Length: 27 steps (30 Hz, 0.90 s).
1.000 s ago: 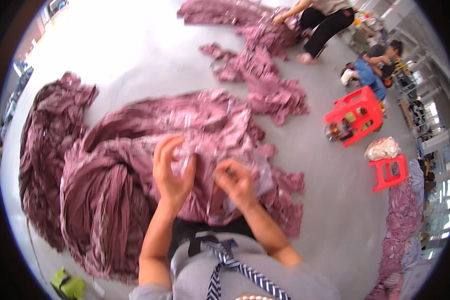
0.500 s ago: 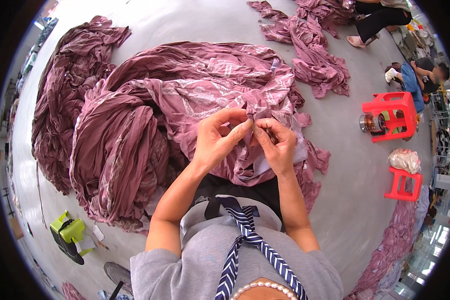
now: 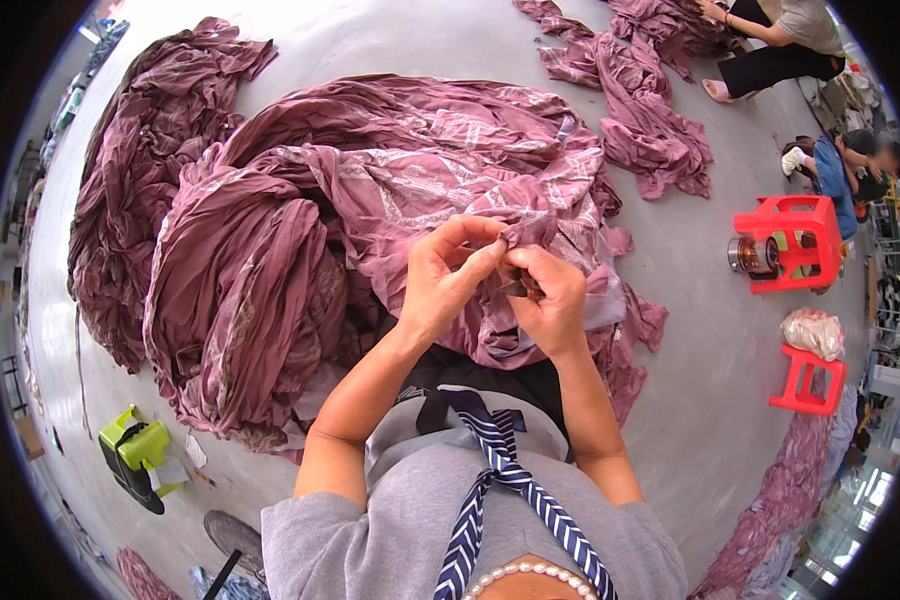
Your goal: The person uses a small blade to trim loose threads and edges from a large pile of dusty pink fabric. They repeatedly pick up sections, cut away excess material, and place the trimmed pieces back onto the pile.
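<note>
The mauve fabric [image 3: 300,250] fills most of the grey floor [image 3: 690,400] in front of the seated person: a great heap of thin, soft cloth, gathered into long rope-like folds on the left and spread flatter toward the middle, where a pale, whitish printed pattern of lines and bands shows across its dusty purple-pink ground. Its near edge drapes over the person's lap, and one small bunched piece of it rises between the 2 hands. A second dark mound of the same cloth [image 3: 130,180] lies just beside it at the far left, and a smaller pile [image 3: 650,120] sits well apart at the upper right, near another person sitting on the floor [image 3: 770,50]. At the right stand a red plastic stool [image 3: 790,240] and a smaller red stool [image 3: 805,380] with a crumpled clear bag [image 3: 812,330] on it. A green and black device [image 3: 135,455] lies on the floor at the lower left. The left hand [image 3: 445,275] is closed in a pinch on the raised fold of cloth, fingers curled over it. The right hand [image 3: 550,295] grips a small dark tool [image 3: 518,287] against that same fold; what kind of tool it is cannot be told.
</note>
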Motion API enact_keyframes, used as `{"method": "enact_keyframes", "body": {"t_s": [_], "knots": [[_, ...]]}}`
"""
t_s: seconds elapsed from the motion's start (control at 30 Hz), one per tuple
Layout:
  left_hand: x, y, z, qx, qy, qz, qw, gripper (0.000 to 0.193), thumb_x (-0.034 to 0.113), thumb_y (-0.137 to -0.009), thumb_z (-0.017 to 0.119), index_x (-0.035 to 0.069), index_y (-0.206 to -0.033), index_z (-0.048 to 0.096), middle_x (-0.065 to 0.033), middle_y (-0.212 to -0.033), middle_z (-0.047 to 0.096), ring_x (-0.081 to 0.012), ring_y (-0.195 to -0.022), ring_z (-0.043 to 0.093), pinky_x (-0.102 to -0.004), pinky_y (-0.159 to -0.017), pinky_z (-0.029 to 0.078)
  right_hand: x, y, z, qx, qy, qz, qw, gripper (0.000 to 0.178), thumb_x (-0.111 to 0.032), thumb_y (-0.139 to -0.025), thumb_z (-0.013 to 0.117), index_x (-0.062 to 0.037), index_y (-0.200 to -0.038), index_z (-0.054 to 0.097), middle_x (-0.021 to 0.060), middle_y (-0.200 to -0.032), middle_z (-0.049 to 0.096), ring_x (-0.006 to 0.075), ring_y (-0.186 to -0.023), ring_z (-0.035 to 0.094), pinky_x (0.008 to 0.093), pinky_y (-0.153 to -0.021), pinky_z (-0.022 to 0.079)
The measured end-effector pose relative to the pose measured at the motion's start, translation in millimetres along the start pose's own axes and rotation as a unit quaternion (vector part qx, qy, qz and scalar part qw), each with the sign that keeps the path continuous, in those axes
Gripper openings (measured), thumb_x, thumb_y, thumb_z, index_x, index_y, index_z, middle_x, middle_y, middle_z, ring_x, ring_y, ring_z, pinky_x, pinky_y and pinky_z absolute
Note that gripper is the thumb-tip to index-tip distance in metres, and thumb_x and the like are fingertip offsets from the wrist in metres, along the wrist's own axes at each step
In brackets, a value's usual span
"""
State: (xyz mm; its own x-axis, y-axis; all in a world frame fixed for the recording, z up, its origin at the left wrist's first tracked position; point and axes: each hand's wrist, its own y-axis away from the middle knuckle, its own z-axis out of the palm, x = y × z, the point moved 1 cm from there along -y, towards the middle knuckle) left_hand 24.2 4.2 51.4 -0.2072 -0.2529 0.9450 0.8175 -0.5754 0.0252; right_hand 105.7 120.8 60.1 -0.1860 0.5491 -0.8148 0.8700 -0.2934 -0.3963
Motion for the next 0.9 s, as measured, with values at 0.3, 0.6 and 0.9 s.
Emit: {"method": "enact_keyframes", "body": {"t_s": [0.3,0.6,0.9], "knots": [[-11,5,-9,0.080,-0.181,0.191,0.961,0.013,-0.004,-0.078,0.066,-0.002,-0.091,0.065,-0.0065,-0.083,0.068,-0.0111,-0.074,0.065,-0.0230,-0.067,0.051,-2,3,-2,0.046,0.036,0.038,0.998,0.021,-0.005,-0.076,0.069,-0.0053,-0.095,0.060,0.0052,-0.074,0.062,0.0144,-0.055,0.058,0.0255,-0.050,0.045],[-8,7,-17,0.035,-0.326,0.366,0.871,0.022,-0.006,-0.069,0.069,0.001,-0.088,0.066,-0.0113,-0.092,0.070,-0.0237,-0.087,0.069,-0.0294,-0.074,0.054,10,2,-20,-0.004,-0.063,0.137,0.989,0.022,-0.015,-0.088,0.064,0.0009,-0.099,0.054,0.0077,-0.081,0.064,0.0113,-0.071,0.062,0.0244,-0.062,0.049],[1,7,-14,-0.001,-0.334,0.378,0.863,0.019,-0.010,-0.069,0.068,-0.002,-0.085,0.063,-0.0145,-0.089,0.069,-0.0261,-0.086,0.069,-0.0353,-0.082,0.054,10,-1,-21,-0.051,-0.075,0.142,0.986,0.021,-0.016,-0.087,0.065,0.0002,-0.096,0.056,0.0035,-0.078,0.062,0.0059,-0.069,0.056,0.0196,-0.062,0.045]]}}
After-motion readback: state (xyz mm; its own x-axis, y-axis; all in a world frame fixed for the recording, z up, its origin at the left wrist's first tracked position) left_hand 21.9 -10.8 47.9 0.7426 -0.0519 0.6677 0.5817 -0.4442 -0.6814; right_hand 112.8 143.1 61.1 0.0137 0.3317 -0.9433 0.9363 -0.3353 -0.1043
